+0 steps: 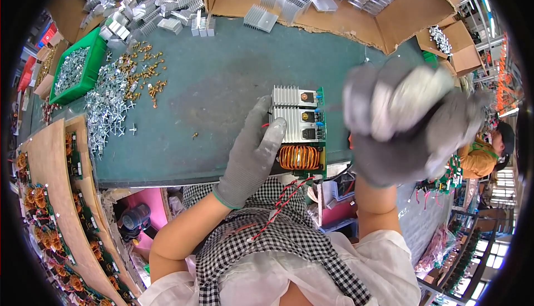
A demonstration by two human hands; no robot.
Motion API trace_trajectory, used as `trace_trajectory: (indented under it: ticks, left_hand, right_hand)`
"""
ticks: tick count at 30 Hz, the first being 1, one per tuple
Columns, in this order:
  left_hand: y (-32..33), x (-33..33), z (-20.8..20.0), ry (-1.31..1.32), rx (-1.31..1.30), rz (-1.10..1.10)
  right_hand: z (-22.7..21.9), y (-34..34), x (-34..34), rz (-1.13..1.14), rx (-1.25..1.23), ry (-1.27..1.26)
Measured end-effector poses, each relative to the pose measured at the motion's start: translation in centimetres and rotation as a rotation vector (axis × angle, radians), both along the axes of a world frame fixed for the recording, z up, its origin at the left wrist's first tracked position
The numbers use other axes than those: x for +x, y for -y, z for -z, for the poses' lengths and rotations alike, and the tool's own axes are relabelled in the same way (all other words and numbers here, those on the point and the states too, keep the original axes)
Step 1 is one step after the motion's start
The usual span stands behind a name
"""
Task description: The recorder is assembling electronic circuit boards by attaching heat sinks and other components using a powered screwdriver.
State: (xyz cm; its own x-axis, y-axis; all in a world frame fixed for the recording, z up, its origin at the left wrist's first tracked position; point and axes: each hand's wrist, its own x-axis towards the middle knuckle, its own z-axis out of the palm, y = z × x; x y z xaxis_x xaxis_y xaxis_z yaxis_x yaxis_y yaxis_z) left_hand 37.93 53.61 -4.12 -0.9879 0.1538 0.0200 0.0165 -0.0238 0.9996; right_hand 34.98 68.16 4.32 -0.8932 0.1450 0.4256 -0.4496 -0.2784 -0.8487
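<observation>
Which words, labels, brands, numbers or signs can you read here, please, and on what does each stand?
None can be read, so there is nothing to quote.
Black components on the circuit board: any markings are too small to read.
Large cardboard box: no lettering can be made out.

The gloved left hand (249, 153) crosses the front edge of the tabletop (206, 78), thumb and fingers parted; the gloved right hand (409, 119), blurred, curls.
</observation>
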Motion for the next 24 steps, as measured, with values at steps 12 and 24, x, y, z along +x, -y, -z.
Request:
trace_trajectory:
  ticks: [12,24]
  left_hand:
    - [4.1,0.8,-0.5,0.003,-0.136,0.084]
    - [12.0,1.5,1.8,-0.348,-1.076,-0.347]
  right_hand:
    - [5.9,-11.5,-8.1,0.024,1.776,-0.357]
    - [5.6,-19.2,-5.2,0.123,1.868,0.189]
